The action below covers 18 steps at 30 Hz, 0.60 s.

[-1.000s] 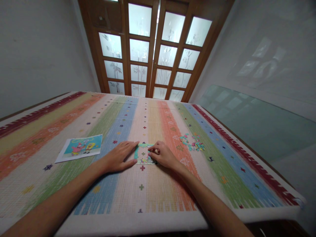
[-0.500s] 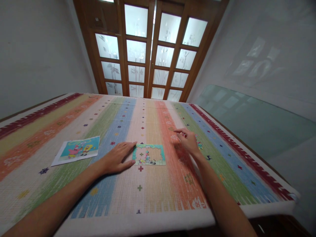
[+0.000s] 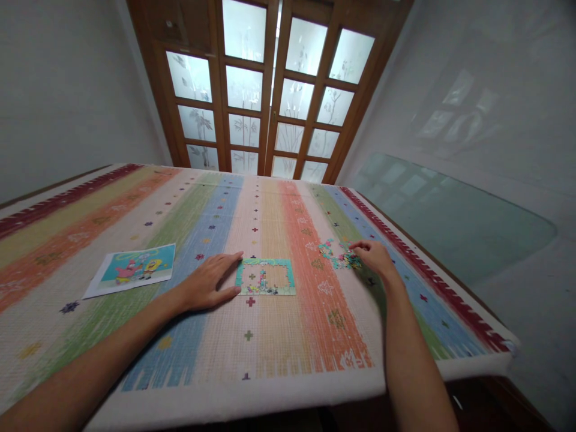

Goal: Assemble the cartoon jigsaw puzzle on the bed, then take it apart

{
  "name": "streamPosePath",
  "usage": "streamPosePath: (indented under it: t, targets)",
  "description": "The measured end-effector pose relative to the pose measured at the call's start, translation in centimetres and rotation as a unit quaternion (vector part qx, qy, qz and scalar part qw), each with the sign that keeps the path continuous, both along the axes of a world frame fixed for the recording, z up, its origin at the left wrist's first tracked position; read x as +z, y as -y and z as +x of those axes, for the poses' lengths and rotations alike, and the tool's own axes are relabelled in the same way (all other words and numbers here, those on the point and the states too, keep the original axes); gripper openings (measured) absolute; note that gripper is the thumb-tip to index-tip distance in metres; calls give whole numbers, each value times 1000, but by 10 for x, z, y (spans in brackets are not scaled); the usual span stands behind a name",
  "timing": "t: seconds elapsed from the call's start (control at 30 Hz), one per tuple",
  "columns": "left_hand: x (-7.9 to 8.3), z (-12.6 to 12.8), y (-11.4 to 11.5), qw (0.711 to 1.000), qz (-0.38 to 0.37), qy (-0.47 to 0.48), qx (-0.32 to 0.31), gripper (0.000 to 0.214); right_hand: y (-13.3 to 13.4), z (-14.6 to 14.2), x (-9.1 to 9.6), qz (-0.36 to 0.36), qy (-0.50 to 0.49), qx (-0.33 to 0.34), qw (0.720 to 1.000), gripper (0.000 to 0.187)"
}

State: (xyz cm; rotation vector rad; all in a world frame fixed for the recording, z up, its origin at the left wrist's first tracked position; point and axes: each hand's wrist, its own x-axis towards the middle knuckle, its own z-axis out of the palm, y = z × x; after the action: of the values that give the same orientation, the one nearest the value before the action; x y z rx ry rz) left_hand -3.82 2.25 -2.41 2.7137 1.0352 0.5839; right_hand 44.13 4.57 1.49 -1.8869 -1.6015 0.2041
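Observation:
A partly assembled jigsaw puzzle [image 3: 290, 277] lies flat on the table, its teal border joined around a mostly bare middle, with a few pieces fitted at the lower centre. My left hand [image 3: 209, 281] rests open on the cloth, thumb and forefinger apart and touching the puzzle's left edge. To the right is a loose heap of small puzzle pieces [image 3: 335, 255]. My right hand [image 3: 374, 257] is at the right side of this heap, thumb and fingertips drawn together. Whatever lies between those fingertips is too small to make out.
A printed picture sheet [image 3: 135, 270] with cartoon characters lies left of my left hand. The striped tablecloth [image 3: 279, 336] covers the table up to its near edge. Wooden doors with frosted panes [image 3: 245, 87] stand beyond, and a greenish glass panel [image 3: 454, 204] leans at the right wall.
My right hand has moved right, from over the orange stripe to the heap of pieces, which it hid in part before. My left hand stays at the puzzle's edge. The view has shifted slightly.

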Motion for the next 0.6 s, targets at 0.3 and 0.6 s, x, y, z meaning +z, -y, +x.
streamPosePath:
  t: [0.3, 0.6]
  targets:
    - [-2, -1, -2, 1000, -10, 4, 7, 70, 5, -1, 0, -183, -62, 178, 965, 22]
    - [-2, -1, -1, 1000, -12, 6, 7, 69, 7, -7, 4, -195, -96, 182, 959, 17]
